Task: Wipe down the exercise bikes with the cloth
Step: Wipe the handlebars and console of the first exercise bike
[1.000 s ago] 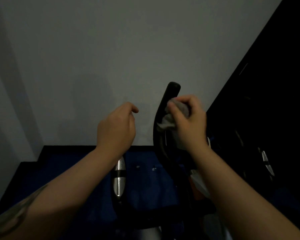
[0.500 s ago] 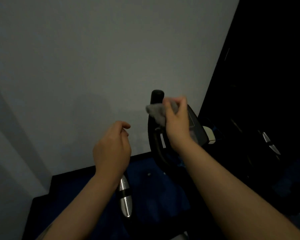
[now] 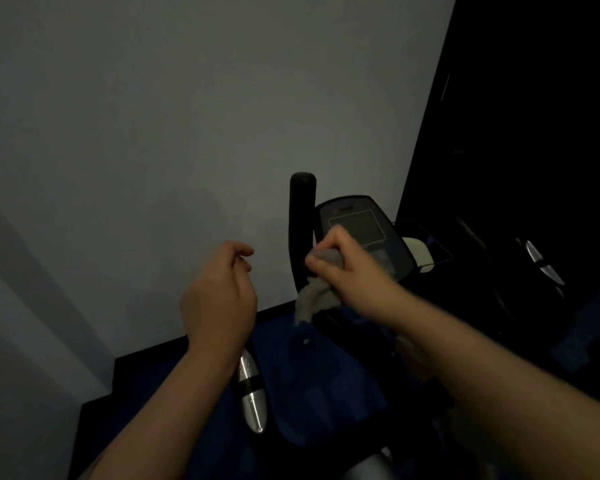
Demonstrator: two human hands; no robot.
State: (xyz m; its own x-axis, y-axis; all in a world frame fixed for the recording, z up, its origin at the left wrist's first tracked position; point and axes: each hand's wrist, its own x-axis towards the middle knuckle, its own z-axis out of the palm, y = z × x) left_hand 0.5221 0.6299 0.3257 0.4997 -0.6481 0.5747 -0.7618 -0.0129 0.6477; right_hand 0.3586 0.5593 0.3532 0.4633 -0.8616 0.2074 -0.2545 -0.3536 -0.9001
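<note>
Right hand (image 3: pixel 347 268) clutches the cloth (image 3: pixel 314 296) against the black handlebar (image 3: pixel 300 220) beside the console (image 3: pixel 364 226); left hand (image 3: pixel 219 299) hangs loose.

The right hand (image 3: pixel 349 268) grips a grey cloth (image 3: pixel 314 297) against the bike's black handlebar (image 3: pixel 300 216); the left hand (image 3: pixel 220 296) hangs loosely curled beside it.

Showing a soft, fuzzy grey cloth (image 3: pixel 314 296), rough-napped and crumpled. Looking matt black, rubbery or foam-like, on the upright handle (image 3: pixel 302 216). Appearing as smooth dark plastic on the console (image 3: pixel 357 220), its screen faintly glossy. Gleaming as polished, shiny metal on the silver grip (image 3: pixel 252 400), crossed by a matt black band. Reading as flat, matt paint on the pale wall (image 3: pixel 187 116). Seeming dull and slightly textured on the blue floor (image 3: pixel 326 382).
</note>
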